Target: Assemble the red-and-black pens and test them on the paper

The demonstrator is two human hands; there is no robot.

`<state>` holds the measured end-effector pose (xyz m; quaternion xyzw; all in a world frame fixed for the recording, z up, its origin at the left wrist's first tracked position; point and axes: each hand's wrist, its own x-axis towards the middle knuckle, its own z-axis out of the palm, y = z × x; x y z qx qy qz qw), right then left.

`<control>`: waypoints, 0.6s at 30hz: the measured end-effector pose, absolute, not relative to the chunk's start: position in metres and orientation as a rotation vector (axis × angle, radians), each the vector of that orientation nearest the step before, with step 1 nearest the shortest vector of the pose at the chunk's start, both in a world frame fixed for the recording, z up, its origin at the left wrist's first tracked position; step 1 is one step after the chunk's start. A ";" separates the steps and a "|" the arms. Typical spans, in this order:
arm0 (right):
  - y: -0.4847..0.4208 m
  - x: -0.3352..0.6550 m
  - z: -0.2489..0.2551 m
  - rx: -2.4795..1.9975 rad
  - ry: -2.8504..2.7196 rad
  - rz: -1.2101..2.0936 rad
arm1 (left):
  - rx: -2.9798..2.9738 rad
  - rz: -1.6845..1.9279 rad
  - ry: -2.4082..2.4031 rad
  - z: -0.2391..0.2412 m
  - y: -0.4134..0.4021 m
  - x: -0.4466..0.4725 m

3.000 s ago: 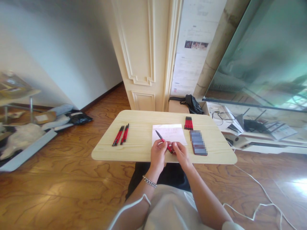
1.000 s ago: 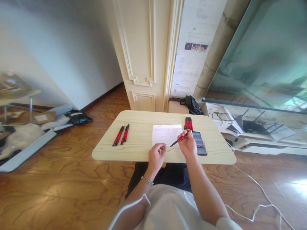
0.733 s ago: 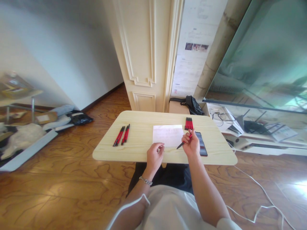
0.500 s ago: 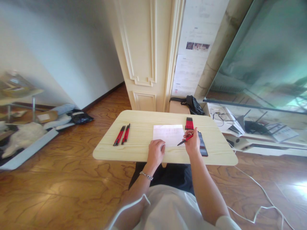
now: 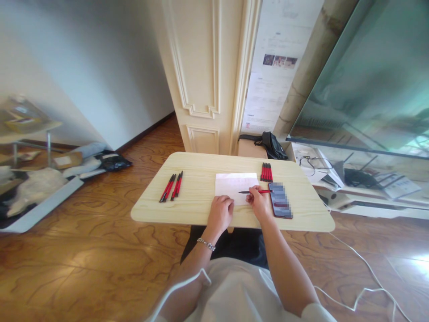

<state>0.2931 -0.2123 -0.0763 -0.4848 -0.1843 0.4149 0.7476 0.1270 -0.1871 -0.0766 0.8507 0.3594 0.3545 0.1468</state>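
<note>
head view: right hand [image 5: 258, 203] grips one pen [image 5: 255, 192]; left hand [image 5: 220, 213] clenched; four pens [image 5: 171, 187] left.

Matt pale-wood table [image 5: 187, 205] — white paper [image 5: 231, 183]

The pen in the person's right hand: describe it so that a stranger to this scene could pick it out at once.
On the pale wooden table, find the white paper at its middle. The red-and-black pen lies level across it in the right hand, alone; the other pens rest in untouched groups.
</note>
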 end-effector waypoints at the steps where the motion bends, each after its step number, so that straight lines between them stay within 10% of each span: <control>1: -0.211 0.293 -0.077 -1.104 -0.413 0.940 | 2.448 1.019 1.031 -0.076 -0.187 0.127; 18: -0.213 0.284 -0.075 -1.772 -0.954 0.606 | 2.458 1.010 1.026 -0.080 -0.186 0.127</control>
